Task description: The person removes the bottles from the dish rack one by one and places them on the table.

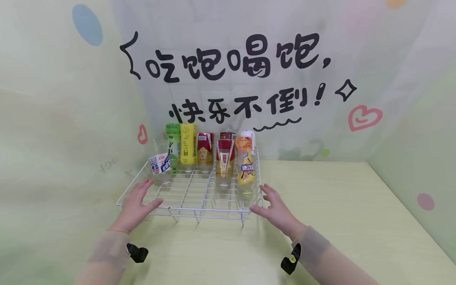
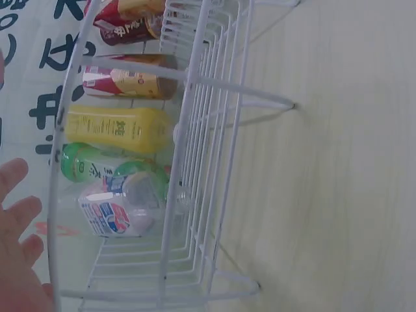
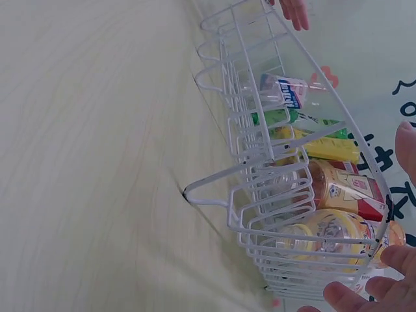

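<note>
Basically, wire rack [image 1: 199, 209] lies lengthwise L-R; L hand [image 1: 133, 204], R hand [image 1: 277, 208] spread, empty.

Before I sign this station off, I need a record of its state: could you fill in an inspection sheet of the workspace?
Surface: pale table, bearing the white wire rack.
Job's things: rack holding a clear bottle, green bottle, yellow bottle, red-and-gold bottle, orange-labelled bottle and others.
Clutter: nothing seen.
Left grip: fingers spread at the rack's near-left corner; contact unclear.
Right grip: fingers spread at the near-right corner; contact unclear.
Cables: nothing seen.
Surroundings: wall with black lettering behind the rack; black device at each wrist.
</note>
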Demonstrator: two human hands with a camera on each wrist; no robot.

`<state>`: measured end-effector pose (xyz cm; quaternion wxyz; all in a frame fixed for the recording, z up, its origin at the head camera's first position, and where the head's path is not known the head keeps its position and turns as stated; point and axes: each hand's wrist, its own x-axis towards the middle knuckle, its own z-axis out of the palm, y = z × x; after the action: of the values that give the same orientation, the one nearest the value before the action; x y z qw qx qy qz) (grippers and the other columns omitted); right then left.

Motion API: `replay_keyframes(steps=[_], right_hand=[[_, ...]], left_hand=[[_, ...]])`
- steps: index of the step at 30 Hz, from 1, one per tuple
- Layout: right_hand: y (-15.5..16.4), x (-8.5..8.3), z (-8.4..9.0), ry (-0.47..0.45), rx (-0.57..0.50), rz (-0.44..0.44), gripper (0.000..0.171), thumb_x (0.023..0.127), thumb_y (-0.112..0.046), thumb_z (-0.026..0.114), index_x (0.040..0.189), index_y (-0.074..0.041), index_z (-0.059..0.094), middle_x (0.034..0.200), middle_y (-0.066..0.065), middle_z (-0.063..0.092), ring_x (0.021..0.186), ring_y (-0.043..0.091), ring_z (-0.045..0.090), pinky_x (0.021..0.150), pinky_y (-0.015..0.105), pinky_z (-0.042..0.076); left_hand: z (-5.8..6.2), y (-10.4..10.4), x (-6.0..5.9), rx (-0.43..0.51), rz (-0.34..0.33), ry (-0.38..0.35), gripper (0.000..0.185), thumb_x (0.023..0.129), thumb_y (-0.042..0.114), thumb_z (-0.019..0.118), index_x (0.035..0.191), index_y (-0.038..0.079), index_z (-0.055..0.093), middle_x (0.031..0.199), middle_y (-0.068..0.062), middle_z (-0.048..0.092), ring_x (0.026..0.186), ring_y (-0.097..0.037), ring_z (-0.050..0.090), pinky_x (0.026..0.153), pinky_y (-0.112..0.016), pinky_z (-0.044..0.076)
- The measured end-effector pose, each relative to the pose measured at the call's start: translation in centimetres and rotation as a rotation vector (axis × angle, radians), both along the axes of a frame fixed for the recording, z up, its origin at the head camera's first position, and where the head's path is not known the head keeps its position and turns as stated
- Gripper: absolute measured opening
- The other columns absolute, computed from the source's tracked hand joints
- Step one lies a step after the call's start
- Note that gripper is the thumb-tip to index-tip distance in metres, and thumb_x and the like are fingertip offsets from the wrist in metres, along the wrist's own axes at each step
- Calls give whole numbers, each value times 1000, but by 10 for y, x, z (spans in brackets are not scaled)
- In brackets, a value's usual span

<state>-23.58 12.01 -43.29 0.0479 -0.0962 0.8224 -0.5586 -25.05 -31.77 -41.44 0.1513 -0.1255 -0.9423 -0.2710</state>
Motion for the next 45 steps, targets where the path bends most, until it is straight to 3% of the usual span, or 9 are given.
replay_keyframes(steps=[6,10,13,19,25,28,37,45], right_hand=[[-2,0,-1,5,-6,13,88,84,-35,74,152,-6,25,160,11,10,138,41,27,102,58,37],[-4,-1,-1,20,-5,30,89,83,-35,75,152,-5,25,160,11,9,142,40,18,105,59,32],[-5,-1,-2,19,-14,49,91,83,-34,76,152,-5,24,161,11,7,144,38,8,109,59,26],[-9,-1,-2,1,34,72,97,83,-37,75,154,-7,17,162,5,-2,146,33,-2,111,61,14],[-9,-1,-4,-11,80,61,98,85,-41,72,155,-9,12,162,1,-4,146,29,-4,112,61,7],[-9,-2,-5,4,94,45,98,85,-42,72,154,-8,11,162,1,-1,146,29,-2,113,58,8],[-8,-5,-8,22,102,43,93,90,-50,62,155,-10,9,162,1,0,147,27,0,114,55,8],[-8,-6,-7,34,112,22,94,87,-48,66,154,-7,15,161,3,6,147,28,4,115,53,12]], left_hand=[[1,-19,-1,-7,115,-25,80,90,45,62,147,-2,30,151,-31,21,135,-56,12,98,-75,10],[2,-31,2,59,187,-74,84,91,48,60,149,-1,24,154,-30,10,136,-56,5,96,-77,10],[-1,-41,4,133,204,-105,86,91,46,61,150,-2,21,155,-30,1,136,-57,2,97,-77,11],[-10,-59,6,250,157,-195,88,93,40,60,151,-4,10,153,-34,0,137,-55,4,104,-72,12],[-12,-65,8,292,95,-320,93,94,38,60,152,1,-3,150,-37,14,132,-57,22,103,-68,22],[-13,-66,7,285,82,-337,96,93,36,63,152,2,-5,148,-38,18,129,-56,27,101,-67,27],[-12,-64,2,347,74,-380,95,95,34,61,151,1,-8,151,-36,12,134,-53,23,105,-66,23],[-13,-65,0,347,71,-393,95,94,33,62,152,0,-6,155,-30,7,136,-53,19,105,-66,22]])
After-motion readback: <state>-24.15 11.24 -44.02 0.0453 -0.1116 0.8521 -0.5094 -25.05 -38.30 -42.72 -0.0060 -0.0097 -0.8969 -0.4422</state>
